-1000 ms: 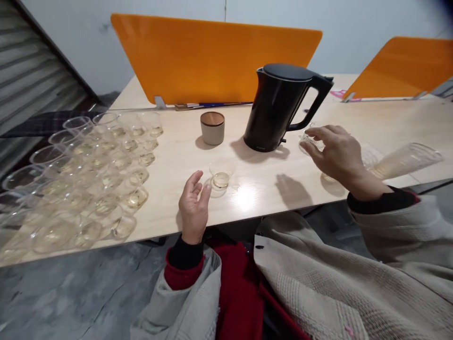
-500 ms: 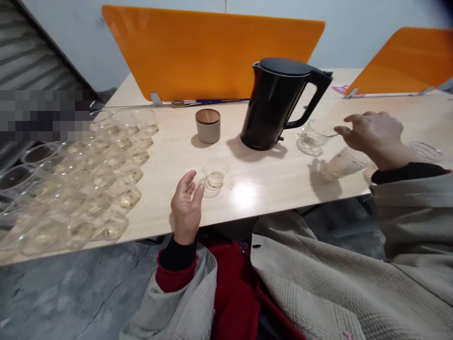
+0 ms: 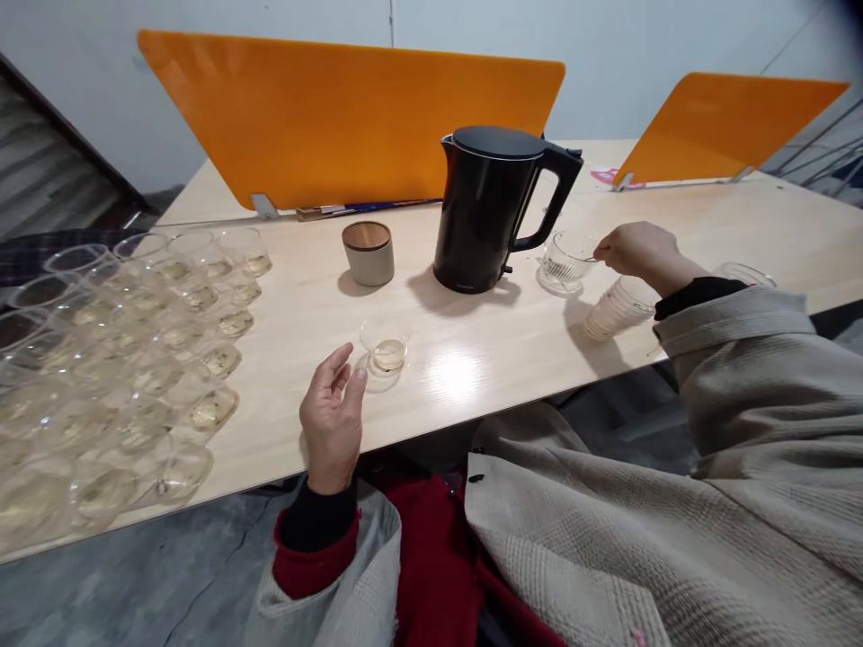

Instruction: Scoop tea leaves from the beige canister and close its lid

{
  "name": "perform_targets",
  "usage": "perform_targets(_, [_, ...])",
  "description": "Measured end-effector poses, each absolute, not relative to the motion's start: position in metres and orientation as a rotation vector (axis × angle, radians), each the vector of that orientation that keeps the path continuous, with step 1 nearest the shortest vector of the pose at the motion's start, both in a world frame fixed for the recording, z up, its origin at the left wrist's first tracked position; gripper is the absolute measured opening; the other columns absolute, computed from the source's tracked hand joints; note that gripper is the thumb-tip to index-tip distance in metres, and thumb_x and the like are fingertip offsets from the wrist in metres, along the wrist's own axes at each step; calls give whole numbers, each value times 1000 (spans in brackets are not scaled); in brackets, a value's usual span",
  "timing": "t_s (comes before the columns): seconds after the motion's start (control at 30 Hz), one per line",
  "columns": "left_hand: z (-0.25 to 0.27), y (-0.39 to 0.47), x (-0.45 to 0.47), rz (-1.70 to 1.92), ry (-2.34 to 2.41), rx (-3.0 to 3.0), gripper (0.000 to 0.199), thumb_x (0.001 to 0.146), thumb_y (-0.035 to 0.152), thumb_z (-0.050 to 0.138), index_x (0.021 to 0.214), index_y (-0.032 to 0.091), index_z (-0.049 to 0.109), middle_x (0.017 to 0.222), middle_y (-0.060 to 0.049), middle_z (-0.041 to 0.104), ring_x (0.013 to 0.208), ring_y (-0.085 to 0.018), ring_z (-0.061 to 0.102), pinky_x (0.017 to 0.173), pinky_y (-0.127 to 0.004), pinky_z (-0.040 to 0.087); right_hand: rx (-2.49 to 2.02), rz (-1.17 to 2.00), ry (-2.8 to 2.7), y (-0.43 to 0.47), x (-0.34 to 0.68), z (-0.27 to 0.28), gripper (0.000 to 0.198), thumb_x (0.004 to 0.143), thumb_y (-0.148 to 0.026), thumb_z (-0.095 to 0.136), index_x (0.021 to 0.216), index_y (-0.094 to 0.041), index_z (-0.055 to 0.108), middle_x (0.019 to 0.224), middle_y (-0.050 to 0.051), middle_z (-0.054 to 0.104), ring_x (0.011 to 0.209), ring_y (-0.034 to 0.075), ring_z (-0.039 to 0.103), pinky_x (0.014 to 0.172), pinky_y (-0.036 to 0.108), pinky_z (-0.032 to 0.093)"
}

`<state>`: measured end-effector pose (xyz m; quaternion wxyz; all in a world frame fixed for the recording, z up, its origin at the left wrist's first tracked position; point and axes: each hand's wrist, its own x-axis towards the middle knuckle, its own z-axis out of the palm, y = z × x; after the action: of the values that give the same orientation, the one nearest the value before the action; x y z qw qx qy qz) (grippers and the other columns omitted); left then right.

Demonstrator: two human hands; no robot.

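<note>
My left hand (image 3: 333, 420) rests on its side near the table's front edge, fingers curved and thumb apart, holding nothing. Just beyond its fingertips stands a clear plastic cup (image 3: 389, 352) with a little pale liquid and dark specks at the bottom. On the right, my right hand (image 3: 637, 254) pinches a thin, stick-like handle at the rim of a ribbed glass cup (image 3: 564, 261); its other end is too faint to make out. Below that hand leans a stack of clear plastic cups (image 3: 617, 308), lying tilted toward the sleeve.
A black electric kettle (image 3: 482, 216) stands mid-table beside a grey cup with brown inside (image 3: 369, 261). Many filled clear cups (image 3: 155, 368) crowd the left side. Orange dividers (image 3: 351, 121) rise behind. A round clear rim (image 3: 745, 272) shows behind my right sleeve.
The view has shifted right. My right hand has lowered and closed its fingertips on the thin handle at the ribbed glass cup. My left hand stays beside the single plastic cup.
</note>
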<state>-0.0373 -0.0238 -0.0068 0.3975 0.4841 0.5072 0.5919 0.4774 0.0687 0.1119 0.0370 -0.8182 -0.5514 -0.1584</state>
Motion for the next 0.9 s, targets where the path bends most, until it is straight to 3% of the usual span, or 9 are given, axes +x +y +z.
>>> perform_targets(0.13, [-7,-24,-37,1499,1291,1215,45,93,46,78,131,22,74,142,-12,72,133,-28,68,124,-47,47,-2684,-356,-1612,64,463,127,30,98,-24,66,114,-8,85,111,27,78,85,20,64,74,37,37])
perform_targets(0.23, [-6,-24,-36,1489,1299,1209,45,92,46,79,130,23,74,142,-11,72,131,-28,68,123,-46,48,-2685,-359,-1594,56,455,133,33,99,-20,62,122,-9,84,114,28,78,86,21,62,75,38,34])
perform_targets(0.5, [-2,-24,-35,1497,1318,1187,46,89,46,80,128,22,75,140,-12,73,128,-27,69,121,-48,49,-2658,-379,-1593,47,449,138,35,102,-22,60,127,-10,83,118,26,78,82,21,56,75,39,30])
perform_targets(0.7, [-5,-22,-36,1498,1310,1192,47,89,47,81,128,23,75,140,-11,74,127,-28,69,121,-49,49,-2679,-319,-1638,52,439,138,32,96,-11,66,120,-13,86,116,22,79,86,21,59,75,37,33])
perform_targets(0.8, [-7,-21,-37,1495,1303,1215,46,90,47,80,129,23,75,141,-11,73,128,-28,70,122,-51,49,-2696,-289,-1637,44,431,145,27,97,-20,73,120,-15,86,119,21,79,93,24,64,75,37,37])
perform_targets(0.9, [-10,-21,-37,1478,1305,1249,47,92,45,78,133,24,73,145,-11,71,132,-29,68,124,-51,47,-2597,-432,-1645,22,413,149,44,96,-37,80,135,-16,79,137,22,74,118,34,65,86,44,48])
